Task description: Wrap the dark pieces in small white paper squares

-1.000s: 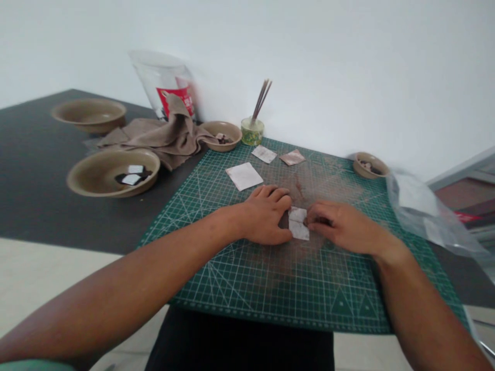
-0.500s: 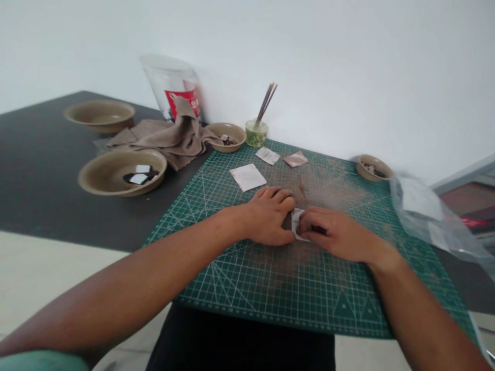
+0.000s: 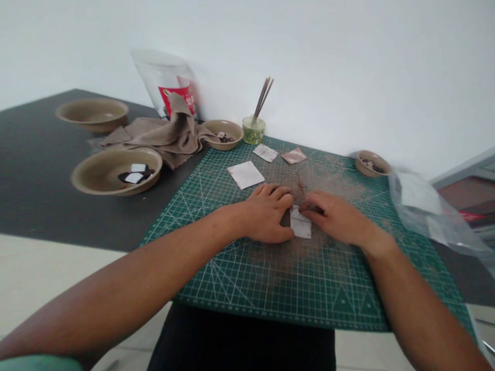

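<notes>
Near frame centre, both hands, left [image 3: 268, 215] and right [image 3: 333, 219], press the folded paper square [image 3: 300, 225] flat; firm, even fingertip pressure suits the crease.

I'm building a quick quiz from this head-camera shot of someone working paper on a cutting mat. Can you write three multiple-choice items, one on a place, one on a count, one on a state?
1. Where does the small white paper piece lie?
A. In a bowl
B. On the green cutting mat, between the two hands
C. On the brown cloth

2. How many loose paper squares lie on the mat beyond the hands?
A. Three
B. One
C. Six

3. How do the hands meet the paper piece?
A. Both lifted clear of it
B. Only one touches it
C. Left hand and right hand both press on it, flat on the mat

Answers:
B, it rests on the grid between the fingers.
A, three lie near the mat's far edge.
C, fingertips of both hands rest on its edges.
</notes>
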The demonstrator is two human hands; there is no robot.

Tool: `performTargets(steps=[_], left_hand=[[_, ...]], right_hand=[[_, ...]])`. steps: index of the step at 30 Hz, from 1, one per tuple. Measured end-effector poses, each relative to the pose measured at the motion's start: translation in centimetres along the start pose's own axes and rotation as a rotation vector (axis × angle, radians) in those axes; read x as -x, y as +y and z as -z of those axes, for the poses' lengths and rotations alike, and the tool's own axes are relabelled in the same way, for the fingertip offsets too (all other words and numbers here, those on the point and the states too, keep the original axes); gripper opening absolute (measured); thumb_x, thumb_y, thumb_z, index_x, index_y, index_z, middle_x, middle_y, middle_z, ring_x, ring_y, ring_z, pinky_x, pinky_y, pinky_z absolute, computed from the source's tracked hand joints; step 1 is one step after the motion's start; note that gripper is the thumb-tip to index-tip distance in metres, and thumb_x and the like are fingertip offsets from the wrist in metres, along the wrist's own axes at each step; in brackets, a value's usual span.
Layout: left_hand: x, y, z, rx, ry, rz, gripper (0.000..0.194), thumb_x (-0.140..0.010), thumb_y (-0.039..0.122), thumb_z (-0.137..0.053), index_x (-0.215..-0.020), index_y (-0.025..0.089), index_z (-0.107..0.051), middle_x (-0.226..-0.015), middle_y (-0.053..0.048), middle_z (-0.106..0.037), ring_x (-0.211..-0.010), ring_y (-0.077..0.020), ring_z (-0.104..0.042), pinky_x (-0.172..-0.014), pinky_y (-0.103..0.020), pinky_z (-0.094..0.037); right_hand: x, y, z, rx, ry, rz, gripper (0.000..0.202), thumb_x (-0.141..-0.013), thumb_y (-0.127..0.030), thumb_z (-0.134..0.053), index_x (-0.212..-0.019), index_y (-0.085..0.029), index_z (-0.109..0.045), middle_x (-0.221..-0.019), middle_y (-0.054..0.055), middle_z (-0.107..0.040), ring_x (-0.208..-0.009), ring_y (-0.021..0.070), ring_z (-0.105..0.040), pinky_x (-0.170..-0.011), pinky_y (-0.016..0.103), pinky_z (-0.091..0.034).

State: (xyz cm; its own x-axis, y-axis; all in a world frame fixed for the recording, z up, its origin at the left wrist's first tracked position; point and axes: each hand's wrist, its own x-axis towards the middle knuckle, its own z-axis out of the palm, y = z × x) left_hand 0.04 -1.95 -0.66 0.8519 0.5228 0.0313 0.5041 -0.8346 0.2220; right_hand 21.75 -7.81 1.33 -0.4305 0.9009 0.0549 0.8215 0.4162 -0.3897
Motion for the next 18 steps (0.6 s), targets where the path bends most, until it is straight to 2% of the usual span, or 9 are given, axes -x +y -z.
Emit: performTargets(steps=[2,4,6,8,11,13,15,18], left_hand=[[0.0,0.0,0.0,0.009,-0.004,0.010,0.053,-0.082,0.057,-0.056,-0.118,0.019,-0.050,-0.151,-0.013,-0.038,-0.141,-0.0359,-0.030,-0.116,-0.050,-0.022],[0.0,0.0,0.0,0.014,-0.008,0.007,0.054,-0.082,0.058,-0.056,-0.118,0.019,-0.049,-0.151,-0.013,-0.038,-0.142,-0.0357,-0.029,-0.116,-0.051,-0.022],[0.0,0.0,-0.1,0.012,-0.004,-0.006,0.055,-0.082,0.058,-0.055,-0.120,0.019,-0.049,-0.151,-0.014,-0.038,-0.142,-0.0355,-0.029,-0.116,-0.051,-0.022],[0.0,0.0,-0.1,0.004,0.002,-0.012,0.054,-0.083,0.058,-0.054,-0.119,0.018,-0.049,-0.151,-0.014,-0.039,-0.141,-0.0350,-0.030,-0.115,-0.050,-0.023],[0.0,0.0,0.0,0.000,0.001,0.001,0.050,-0.083,0.056,-0.055,-0.117,0.019,-0.049,-0.150,-0.013,-0.039,-0.141,-0.0348,-0.030,-0.116,-0.049,-0.023],[0.0,0.0,0.0,0.005,-0.001,-0.002,0.051,-0.082,0.057,-0.055,-0.116,0.019,-0.049,-0.150,-0.013,-0.039,-0.141,-0.0352,-0.031,-0.116,-0.050,-0.023],[0.1,0.0,0.0,0.008,-0.001,-0.012,0.051,-0.082,0.058,-0.055,-0.115,0.019,-0.049,-0.150,-0.013,-0.040,-0.141,-0.0352,-0.031,-0.115,-0.049,-0.023],[0.1,0.0,0.0,0.005,0.004,-0.014,0.051,-0.082,0.057,-0.055,-0.117,0.020,-0.048,-0.150,-0.013,-0.040,-0.141,-0.0346,-0.031,-0.116,-0.049,-0.023]], right_hand=[[0.3,0.3,0.2,0.000,-0.035,-0.021,0.006,-0.092,-0.020,-0.058,-0.092,-0.020,-0.064,-0.091,0.003,-0.064,-0.083,0.0185,-0.060,-0.075,0.031,-0.044],[0.6,0.1,0.3,-0.060,-0.127,0.030,0.007,-0.091,-0.019,-0.059,-0.091,-0.021,-0.065,-0.091,0.002,-0.065,-0.083,0.0174,-0.060,-0.075,0.030,-0.045],[0.6,-0.4,0.0,-0.115,-0.164,0.098,0.009,-0.091,-0.017,-0.058,-0.091,-0.021,-0.065,-0.093,0.002,-0.065,-0.084,0.0166,-0.060,-0.076,0.029,-0.046],[0.3,-0.5,-0.3,-0.106,-0.103,0.101,0.012,-0.092,-0.016,-0.055,-0.093,-0.021,-0.066,-0.096,0.003,-0.066,-0.086,0.0169,-0.061,-0.077,0.030,-0.046],[0.2,0.0,-0.1,-0.017,-0.007,-0.009,0.013,-0.093,-0.018,-0.055,-0.094,-0.021,-0.067,-0.095,0.004,-0.066,-0.085,0.0182,-0.061,-0.077,0.032,-0.045],[0.4,0.1,0.2,-0.009,-0.058,-0.027,0.011,-0.093,-0.021,-0.057,-0.093,-0.021,-0.067,-0.091,0.003,-0.066,-0.082,0.0183,-0.061,-0.076,0.032,-0.046],[0.7,-0.1,0.2,-0.043,-0.129,0.031,0.010,-0.092,-0.020,-0.057,-0.091,-0.021,-0.067,-0.091,0.003,-0.067,-0.082,0.0178,-0.061,-0.076,0.031,-0.046],[0.5,-0.8,-0.2,-0.068,-0.100,0.109,0.013,-0.093,-0.017,-0.055,-0.092,-0.021,-0.068,-0.094,0.004,-0.068,-0.087,0.0181,-0.062,-0.079,0.032,-0.047]])
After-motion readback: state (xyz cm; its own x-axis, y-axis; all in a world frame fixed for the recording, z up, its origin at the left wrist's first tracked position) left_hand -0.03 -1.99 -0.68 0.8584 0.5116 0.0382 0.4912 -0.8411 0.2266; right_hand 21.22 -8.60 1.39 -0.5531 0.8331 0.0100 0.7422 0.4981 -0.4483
